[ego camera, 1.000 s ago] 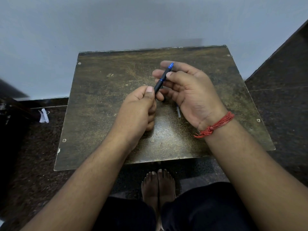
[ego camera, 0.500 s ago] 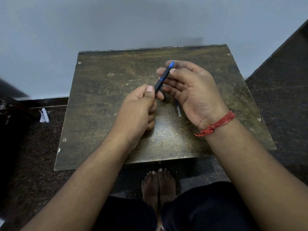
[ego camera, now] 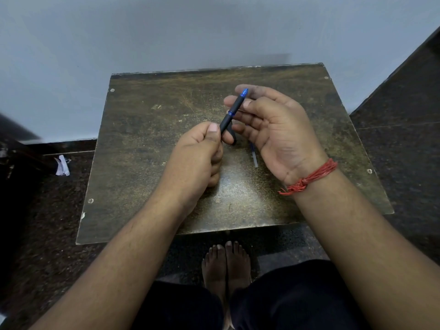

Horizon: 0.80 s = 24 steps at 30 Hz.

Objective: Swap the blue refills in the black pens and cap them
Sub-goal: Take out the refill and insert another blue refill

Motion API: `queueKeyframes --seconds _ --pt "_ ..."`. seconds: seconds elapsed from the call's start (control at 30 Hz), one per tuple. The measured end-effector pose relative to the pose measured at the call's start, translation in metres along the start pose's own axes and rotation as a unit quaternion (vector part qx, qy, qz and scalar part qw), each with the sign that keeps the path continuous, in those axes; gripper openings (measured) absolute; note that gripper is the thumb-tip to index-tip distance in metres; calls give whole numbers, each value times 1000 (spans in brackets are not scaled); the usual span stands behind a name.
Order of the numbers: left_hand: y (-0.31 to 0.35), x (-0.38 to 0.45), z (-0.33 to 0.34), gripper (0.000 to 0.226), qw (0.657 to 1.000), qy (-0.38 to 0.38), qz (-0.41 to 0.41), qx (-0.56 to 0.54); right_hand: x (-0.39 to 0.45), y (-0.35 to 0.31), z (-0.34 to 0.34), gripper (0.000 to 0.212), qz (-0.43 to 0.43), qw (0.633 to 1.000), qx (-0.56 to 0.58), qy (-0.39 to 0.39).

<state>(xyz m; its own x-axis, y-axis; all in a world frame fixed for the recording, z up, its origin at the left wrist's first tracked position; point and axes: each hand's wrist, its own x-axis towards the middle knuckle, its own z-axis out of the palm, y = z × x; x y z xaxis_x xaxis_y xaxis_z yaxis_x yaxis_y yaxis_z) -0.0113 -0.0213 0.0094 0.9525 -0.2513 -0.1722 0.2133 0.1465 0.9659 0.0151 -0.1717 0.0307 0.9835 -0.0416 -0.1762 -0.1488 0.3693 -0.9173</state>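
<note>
A black pen [ego camera: 232,114] with a blue tip and a blue ring is held tilted above the table, tip pointing up and away. My left hand [ego camera: 200,153] grips its lower end in a closed fist, thumb on top. My right hand [ego camera: 273,129] pinches the upper grip section between thumb and fingers, palm facing me. A thin refill [ego camera: 254,156] with a blue part lies on the table under my right hand, mostly hidden. A dark piece [ego camera: 234,140] shows just below the pen by my right fingers; I cannot tell what it is.
The small worn brown table [ego camera: 142,163] stands against a pale wall. Dark stone floor surrounds it, with a scrap of white paper [ego camera: 62,166] at the left. My bare feet [ego camera: 226,263] rest under the table's near edge.
My right hand has shifted slightly right and its fingers have adjusted on the pen's upper part. The left hand and the pen's tilt are nearly unchanged.
</note>
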Motion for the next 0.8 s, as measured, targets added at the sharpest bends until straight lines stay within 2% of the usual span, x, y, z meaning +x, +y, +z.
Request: queueKeyframes --seconds 0.1,0.23,0.4,0.47,0.57,0.67,0.8 --pt "0 0 0 32 1000 -1 1 -3 0 2 1 3 -5 999 -28 19" --pt "-1 0 0 32 1000 -4 2 1 0 3 2 3 -20 998 -53 25" --pt "0 0 0 31 1000 -2 -1 -2 -1 -2 -1 27 -4 1000 -6 -3" --pt "0 0 0 30 1000 0 -3 -1 -1 -2 0 24 0 1000 -1 -3" --pt "0 0 1 30 1000 0 -2 -1 -2 -1 1 5 -6 999 -31 15" --pt "0 0 1 32 1000 -1 -1 8 -2 1 2 6 -17 998 -50 21" --pt "1 -1 3 34 1000 4 -3 18 -1 -1 0 12 -10 1000 -4 18"
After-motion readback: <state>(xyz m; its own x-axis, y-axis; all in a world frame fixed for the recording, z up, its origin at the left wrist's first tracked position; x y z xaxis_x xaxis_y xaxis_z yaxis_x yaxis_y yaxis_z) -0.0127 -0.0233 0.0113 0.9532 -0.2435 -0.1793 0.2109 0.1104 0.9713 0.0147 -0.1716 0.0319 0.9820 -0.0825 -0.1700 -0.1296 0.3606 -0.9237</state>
